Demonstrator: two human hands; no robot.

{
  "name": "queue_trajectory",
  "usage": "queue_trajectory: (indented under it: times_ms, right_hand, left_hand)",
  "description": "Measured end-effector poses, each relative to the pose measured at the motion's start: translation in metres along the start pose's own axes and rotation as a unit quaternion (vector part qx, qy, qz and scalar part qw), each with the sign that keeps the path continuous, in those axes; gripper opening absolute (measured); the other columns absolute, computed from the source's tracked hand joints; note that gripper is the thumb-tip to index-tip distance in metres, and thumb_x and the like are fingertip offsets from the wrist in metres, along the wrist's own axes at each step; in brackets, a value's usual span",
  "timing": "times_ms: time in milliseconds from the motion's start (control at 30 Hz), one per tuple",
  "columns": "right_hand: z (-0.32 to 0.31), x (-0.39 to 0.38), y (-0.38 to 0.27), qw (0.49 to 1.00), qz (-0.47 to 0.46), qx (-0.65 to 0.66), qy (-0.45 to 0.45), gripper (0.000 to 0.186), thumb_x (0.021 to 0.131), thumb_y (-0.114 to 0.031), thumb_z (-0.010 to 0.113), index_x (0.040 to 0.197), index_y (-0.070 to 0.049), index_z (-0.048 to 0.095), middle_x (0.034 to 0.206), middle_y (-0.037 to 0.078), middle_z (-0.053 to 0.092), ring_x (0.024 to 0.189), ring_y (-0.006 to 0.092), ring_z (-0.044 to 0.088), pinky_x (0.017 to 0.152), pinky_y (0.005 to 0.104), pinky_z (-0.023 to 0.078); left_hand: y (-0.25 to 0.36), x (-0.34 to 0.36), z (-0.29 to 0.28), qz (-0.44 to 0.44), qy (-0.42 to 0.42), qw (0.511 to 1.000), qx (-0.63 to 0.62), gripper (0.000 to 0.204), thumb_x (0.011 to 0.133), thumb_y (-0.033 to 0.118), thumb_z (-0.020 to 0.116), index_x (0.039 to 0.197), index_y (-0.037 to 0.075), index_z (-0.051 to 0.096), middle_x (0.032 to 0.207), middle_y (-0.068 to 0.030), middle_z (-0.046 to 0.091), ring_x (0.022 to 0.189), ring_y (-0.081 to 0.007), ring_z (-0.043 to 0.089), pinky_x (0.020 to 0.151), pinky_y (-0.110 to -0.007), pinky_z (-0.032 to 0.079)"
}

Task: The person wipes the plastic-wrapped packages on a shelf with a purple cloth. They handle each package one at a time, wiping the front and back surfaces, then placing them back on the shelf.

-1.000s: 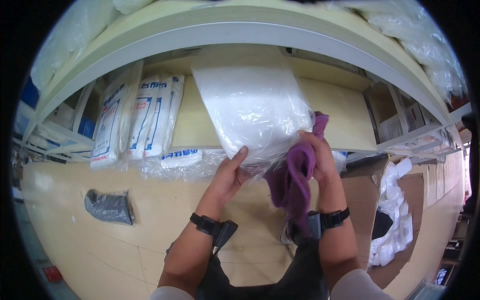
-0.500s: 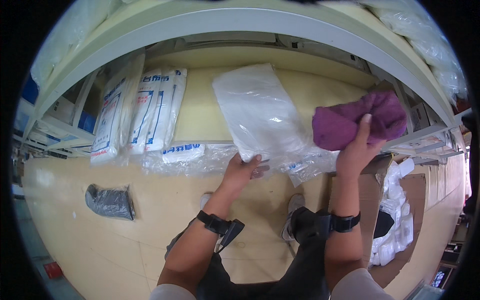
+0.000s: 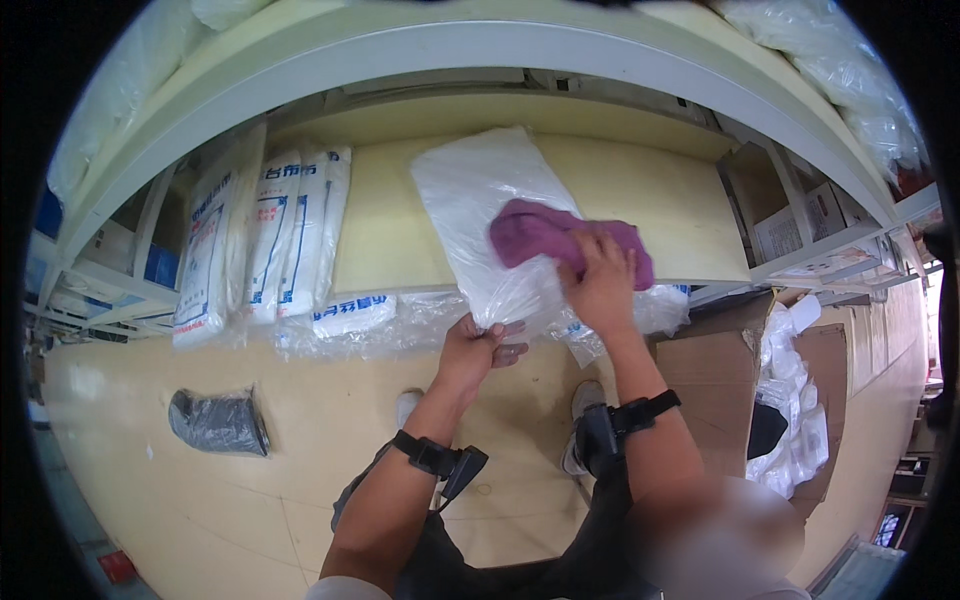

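Left hand (image 3: 472,354) pinching white bag (image 3: 478,195), right hand (image 3: 604,288) loosely gripping purple cloth (image 3: 532,233)

Cloth (image 3: 525,232) over bag (image 3: 475,190), bag on shelf (image 3: 385,230)

Packages (image 3: 210,265) lie left of the bag, on the same shelf. Before the shelf, a bundle (image 3: 218,421) rests on the floor (image 3: 330,480) at left, and a carton (image 3: 705,390) with packs (image 3: 788,385) in it stands at right.
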State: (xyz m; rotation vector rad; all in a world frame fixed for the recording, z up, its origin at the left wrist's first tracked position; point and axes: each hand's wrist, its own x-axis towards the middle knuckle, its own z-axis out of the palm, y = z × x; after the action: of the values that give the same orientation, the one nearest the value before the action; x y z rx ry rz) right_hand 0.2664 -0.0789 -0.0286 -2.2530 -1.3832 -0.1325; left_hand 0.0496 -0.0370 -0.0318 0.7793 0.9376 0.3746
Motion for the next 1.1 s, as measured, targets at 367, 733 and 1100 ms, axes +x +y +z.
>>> queue_trajectory:
  times_ms: [367, 733, 1100]
  right_hand:
    - [-0.050, 0.014, -0.011, 0.963, 0.026, 0.243, 0.115, 0.043, 0.086, -0.009, 0.073, 0.128, -0.004, 0.062, 0.116, 0.020, 0.065, 0.108, 0.0397, 0.062, 0.096, 0.0487, 0.049]
    - [-0.025, 0.011, 0.078, 0.995, 0.082, 0.026, 0.057, 0.043, 0.083, -0.012, 0.072, 0.125, -0.008, 0.062, 0.121, 0.019, 0.067, 0.118, 0.0389, 0.062, 0.102, 0.0522, 0.047]
    - [-0.004, -0.010, -0.014, 0.997, -0.070, 0.031, -0.007, 0.047, 0.084, -0.023, 0.074, 0.127, -0.010, 0.060, 0.121, 0.022, 0.066, 0.121, 0.0420, 0.060, 0.108, 0.0572, 0.041]
  left_hand:
    - [0.020, -0.004, -0.015, 0.015, 0.059, 0.997, -0.038, 0.043, 0.099, 0.022, 0.069, 0.133, -0.001, 0.053, 0.120, -0.0098, 0.067, 0.111, -0.0222, 0.064, 0.090, -0.036, 0.057]
    - [0.000, 0.008, -0.032, 0.059, 0.063, 0.996, -0.016, 0.028, 0.106, 0.015, 0.057, 0.123, -0.007, 0.057, 0.115, -0.0114, 0.066, 0.098, -0.0244, 0.069, 0.082, -0.039, 0.064]
    - [-0.003, 0.006, -0.020, 0.082, 0.040, 0.995, 0.042, 0.031, 0.105, 0.018, 0.059, 0.126, -0.004, 0.058, 0.119, -0.0105, 0.066, 0.101, -0.0228, 0.069, 0.083, -0.038, 0.061]
